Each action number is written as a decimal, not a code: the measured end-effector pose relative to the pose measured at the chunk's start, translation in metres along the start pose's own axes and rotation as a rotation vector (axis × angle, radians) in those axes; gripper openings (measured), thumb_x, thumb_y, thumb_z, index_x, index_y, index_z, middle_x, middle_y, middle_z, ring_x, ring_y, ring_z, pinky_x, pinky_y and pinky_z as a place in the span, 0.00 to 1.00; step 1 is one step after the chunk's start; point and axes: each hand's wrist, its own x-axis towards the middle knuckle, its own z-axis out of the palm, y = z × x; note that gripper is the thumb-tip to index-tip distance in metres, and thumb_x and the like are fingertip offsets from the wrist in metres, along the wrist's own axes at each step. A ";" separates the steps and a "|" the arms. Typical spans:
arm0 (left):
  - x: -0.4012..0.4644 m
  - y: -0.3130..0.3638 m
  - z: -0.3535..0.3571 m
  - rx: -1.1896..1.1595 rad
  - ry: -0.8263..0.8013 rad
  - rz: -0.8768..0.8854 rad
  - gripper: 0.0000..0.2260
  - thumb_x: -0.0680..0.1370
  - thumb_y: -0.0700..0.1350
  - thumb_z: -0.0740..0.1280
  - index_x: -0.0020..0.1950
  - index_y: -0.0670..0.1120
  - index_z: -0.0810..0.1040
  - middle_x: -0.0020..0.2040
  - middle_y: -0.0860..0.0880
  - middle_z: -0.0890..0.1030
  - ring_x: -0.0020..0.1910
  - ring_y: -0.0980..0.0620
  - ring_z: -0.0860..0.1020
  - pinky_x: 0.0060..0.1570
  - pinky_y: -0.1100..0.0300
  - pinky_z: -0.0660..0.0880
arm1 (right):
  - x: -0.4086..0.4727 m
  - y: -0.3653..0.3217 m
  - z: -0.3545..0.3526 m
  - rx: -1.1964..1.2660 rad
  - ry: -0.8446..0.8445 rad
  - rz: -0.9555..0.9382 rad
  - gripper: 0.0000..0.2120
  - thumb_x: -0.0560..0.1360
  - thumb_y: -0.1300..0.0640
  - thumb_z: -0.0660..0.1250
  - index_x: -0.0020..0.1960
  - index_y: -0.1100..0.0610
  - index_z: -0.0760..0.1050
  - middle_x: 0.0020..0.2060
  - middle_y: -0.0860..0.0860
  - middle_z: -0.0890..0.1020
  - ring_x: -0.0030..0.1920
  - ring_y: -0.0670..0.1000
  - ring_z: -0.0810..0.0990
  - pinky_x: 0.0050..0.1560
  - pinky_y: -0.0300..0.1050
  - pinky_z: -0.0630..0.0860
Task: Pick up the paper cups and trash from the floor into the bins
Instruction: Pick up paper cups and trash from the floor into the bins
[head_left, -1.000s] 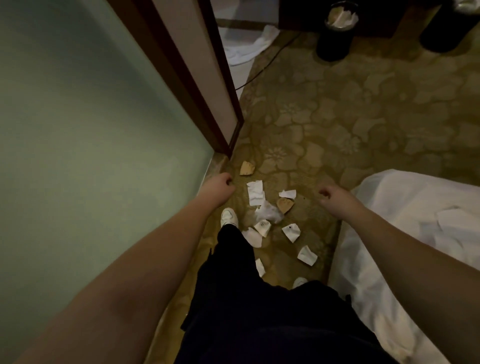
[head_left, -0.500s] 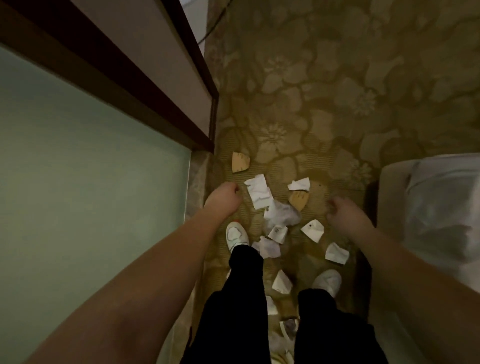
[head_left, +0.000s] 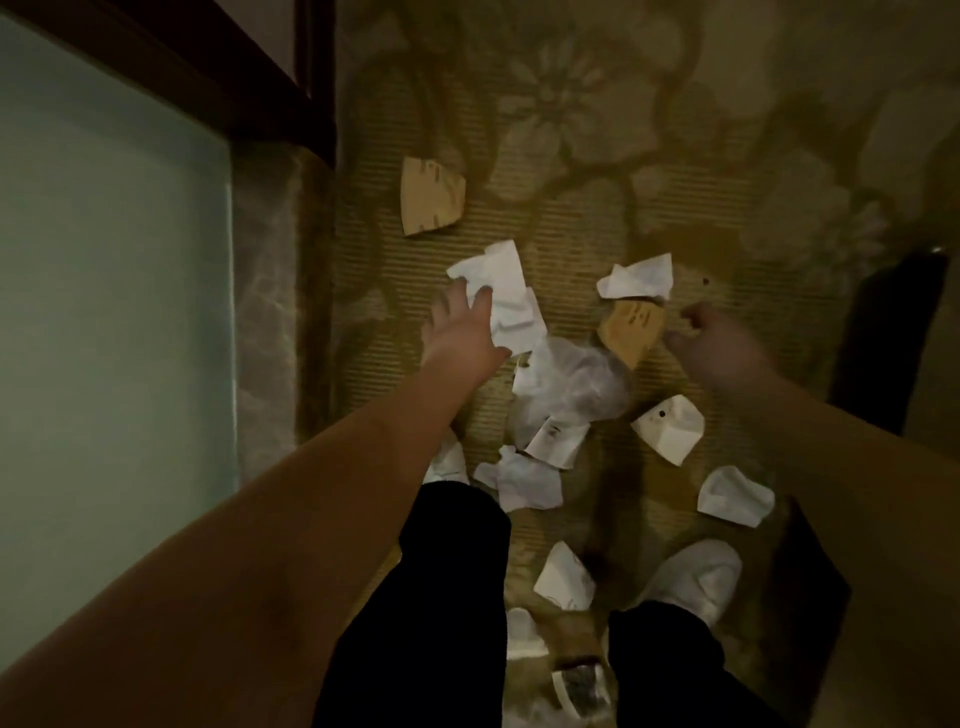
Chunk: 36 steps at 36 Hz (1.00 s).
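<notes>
A: Where does the crumpled white paper (head_left: 501, 299) lie?

B: On the carpet (head_left: 571, 218), touching the left hand's (head_left: 460, 332) spread fingertips, long axis toward 12 o'clock (nearer hand). Right hand (head_left: 714, 345) blurred, seemingly curled, empty.

The carpet (head_left: 597, 156) is olive-gold, patterned with large paler flowers and dark outlines over fine ribbing. Scattered across it lie white crumpled paper scraps (head_left: 511, 301), some with small dark marks. Two flattened cups are tan-brown: one (head_left: 431, 196) nearest the dark brown door frame (head_left: 270, 78), another (head_left: 631, 330) among the white pieces. The wall panel (head_left: 104, 312) is pale green. The person's trousers (head_left: 431, 597) are black and the shoes (head_left: 698, 577) white.
</notes>
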 end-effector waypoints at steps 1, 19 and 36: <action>0.011 0.001 0.009 0.009 0.002 0.010 0.42 0.75 0.58 0.71 0.80 0.52 0.50 0.80 0.43 0.45 0.78 0.36 0.48 0.74 0.39 0.56 | 0.012 0.000 0.007 0.019 0.007 -0.009 0.26 0.77 0.46 0.67 0.72 0.54 0.69 0.68 0.57 0.74 0.64 0.59 0.75 0.61 0.52 0.74; 0.100 -0.005 0.067 0.084 0.211 0.255 0.23 0.78 0.50 0.68 0.70 0.41 0.69 0.71 0.40 0.69 0.70 0.40 0.66 0.66 0.48 0.66 | 0.123 -0.027 0.054 -0.124 0.260 -0.076 0.25 0.77 0.48 0.69 0.67 0.61 0.69 0.66 0.62 0.69 0.64 0.64 0.72 0.63 0.59 0.70; 0.114 -0.034 -0.045 -0.294 0.613 -0.045 0.13 0.78 0.44 0.63 0.59 0.52 0.81 0.73 0.49 0.66 0.69 0.44 0.62 0.65 0.51 0.60 | 0.074 -0.041 0.038 0.360 0.152 -0.183 0.05 0.79 0.51 0.66 0.55 0.48 0.75 0.50 0.48 0.78 0.51 0.52 0.78 0.50 0.50 0.75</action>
